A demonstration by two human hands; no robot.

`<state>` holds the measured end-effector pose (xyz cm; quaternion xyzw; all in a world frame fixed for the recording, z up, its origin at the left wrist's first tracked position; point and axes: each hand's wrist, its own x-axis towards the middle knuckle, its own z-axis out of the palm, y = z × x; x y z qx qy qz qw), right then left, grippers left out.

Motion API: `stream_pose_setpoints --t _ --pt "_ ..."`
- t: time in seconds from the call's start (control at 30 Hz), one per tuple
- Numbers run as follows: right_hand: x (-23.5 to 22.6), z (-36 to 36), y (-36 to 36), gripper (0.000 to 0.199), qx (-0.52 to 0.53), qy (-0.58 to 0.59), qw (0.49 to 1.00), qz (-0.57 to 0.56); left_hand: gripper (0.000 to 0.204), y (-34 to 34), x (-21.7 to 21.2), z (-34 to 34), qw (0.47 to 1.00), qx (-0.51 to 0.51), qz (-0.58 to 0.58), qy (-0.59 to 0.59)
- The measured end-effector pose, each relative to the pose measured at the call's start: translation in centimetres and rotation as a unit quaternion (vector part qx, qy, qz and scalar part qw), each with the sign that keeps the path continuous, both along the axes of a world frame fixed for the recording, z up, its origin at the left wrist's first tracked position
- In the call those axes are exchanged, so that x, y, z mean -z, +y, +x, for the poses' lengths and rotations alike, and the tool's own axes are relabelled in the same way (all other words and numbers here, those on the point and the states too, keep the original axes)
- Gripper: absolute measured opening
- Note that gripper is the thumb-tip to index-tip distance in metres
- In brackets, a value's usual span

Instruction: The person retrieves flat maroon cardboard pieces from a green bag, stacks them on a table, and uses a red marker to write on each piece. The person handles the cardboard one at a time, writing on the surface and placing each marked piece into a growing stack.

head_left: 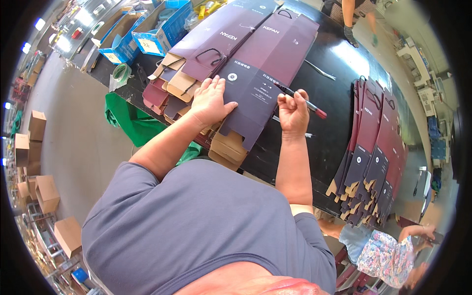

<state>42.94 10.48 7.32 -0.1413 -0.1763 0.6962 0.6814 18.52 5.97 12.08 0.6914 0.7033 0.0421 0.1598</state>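
Note:
A flattened maroon-and-dark-grey carton point(255, 54) with a black cord handle lies in front of me, on top of other flat cartons point(206, 39). My left hand point(212, 102) rests on the carton's dark lower part, fingers stretched out and thumb spread. In my right hand point(294, 112) is a black marker pen point(309, 106) with a red end, gripped between thumb and fingers. The pen's other end points to the upper left, just over the carton's printed panel. Whether its tip touches the cardboard cannot be seen clearly.
A pile of similar folded cartons point(366, 147) stands on the black table point(322, 93) to the right. Blue boxes point(162, 35) and a tape roll point(121, 73) sit at the far left. Green cloth point(130, 120) hangs by the edge. Other people stand across the table and at lower right.

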Motion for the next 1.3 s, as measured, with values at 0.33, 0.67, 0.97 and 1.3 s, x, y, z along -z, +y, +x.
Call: stream_pose_setpoints --t 0.33,0.67,0.97,1.3 --pt "1.0 -0.9 0.9 0.013 0.036 -0.091 0.994 -0.046 0.094 2.2 -2.6 -0.4 0.994 -0.073 0.07 -0.038" --pt "-1.0 -1.6 1.5 0.019 0.062 -0.333 0.941 -0.007 0.058 1.9 -0.2 -3.5 0.911 -0.143 -0.062 -0.381" --pt "-0.2 -0.6 1.2 0.008 0.061 -0.528 0.842 0.092 0.058 2.0 0.7 -4.4 0.908 -0.125 -0.077 -0.393" --pt "0.1 -1.1 1.5 0.008 0.051 -0.561 0.822 0.085 0.056 2.2 0.4 -4.6 0.902 -0.115 -0.076 -0.408"
